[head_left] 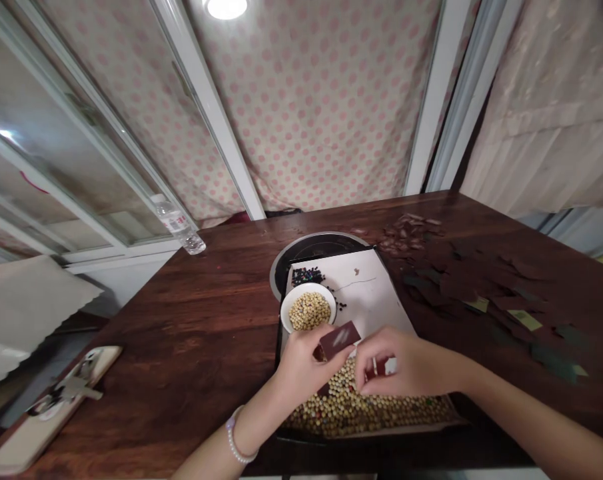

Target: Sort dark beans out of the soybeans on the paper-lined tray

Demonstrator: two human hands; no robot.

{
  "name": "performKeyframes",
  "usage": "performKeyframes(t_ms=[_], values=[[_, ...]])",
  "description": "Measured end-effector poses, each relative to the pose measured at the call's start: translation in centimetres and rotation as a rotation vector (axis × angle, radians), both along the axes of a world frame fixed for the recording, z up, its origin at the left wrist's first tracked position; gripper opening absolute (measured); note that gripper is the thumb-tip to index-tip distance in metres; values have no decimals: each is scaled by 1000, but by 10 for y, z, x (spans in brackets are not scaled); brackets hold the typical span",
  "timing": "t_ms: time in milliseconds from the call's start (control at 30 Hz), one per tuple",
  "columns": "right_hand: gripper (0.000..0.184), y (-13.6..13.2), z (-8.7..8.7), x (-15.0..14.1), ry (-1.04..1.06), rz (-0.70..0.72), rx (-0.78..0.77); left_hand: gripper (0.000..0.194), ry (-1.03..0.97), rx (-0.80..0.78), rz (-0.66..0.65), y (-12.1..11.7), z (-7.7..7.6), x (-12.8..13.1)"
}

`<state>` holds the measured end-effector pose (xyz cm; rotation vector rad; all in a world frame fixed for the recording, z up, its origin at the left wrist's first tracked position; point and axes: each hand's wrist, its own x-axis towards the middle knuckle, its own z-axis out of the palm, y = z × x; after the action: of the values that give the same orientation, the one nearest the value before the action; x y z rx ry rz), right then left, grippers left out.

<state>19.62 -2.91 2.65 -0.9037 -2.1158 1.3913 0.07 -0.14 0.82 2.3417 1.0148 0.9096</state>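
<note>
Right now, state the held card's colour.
The card is dark maroon, best seen in the head view.

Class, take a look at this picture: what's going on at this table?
A person's left hand holds a dark brown piece while the right hand reaches toward it above pale beans mixed with coloured beads. A white bowl of beans sits on a white sheet. Dark scraps lie scattered on the wooden table.

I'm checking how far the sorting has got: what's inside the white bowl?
The white bowl holds a mound of pale round beans. They cover its bottom, so the bowl's floor and anything lying beneath the top layer cannot be seen.
</note>
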Motion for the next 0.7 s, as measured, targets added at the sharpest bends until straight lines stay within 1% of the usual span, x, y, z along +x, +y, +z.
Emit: performKeyframes(t_ms=[33,67,133,200,233,300,433,567,700], values=[[11,0,3,4,16,11,-22,16,10,-3,4,-1,0,0],[11,1,6,6,40,-9,-35,17,26,-4,2,-2,0,0],[9,1,8,9,94,-141,-1,18,62,11,-17,-3,0,1],[8,2,6,6,137,-313,84,18,92,47,-34,-6,0,2],[7,3,4,3,155,-375,131,18,104,67,-35,-7,0,3],[5,4,-2,-3,176,-437,207,18,115,97,-31,-8,-1,4],[5,2,-14,-12,195,-469,355,16,100,167,-44,-10,-4,4],[12,-1,-16,-14,212,-461,513,17,64,209,-3,-12,-3,2],[14,-2,-14,-14,190,-463,533,17,68,190,14,-13,-1,3]])
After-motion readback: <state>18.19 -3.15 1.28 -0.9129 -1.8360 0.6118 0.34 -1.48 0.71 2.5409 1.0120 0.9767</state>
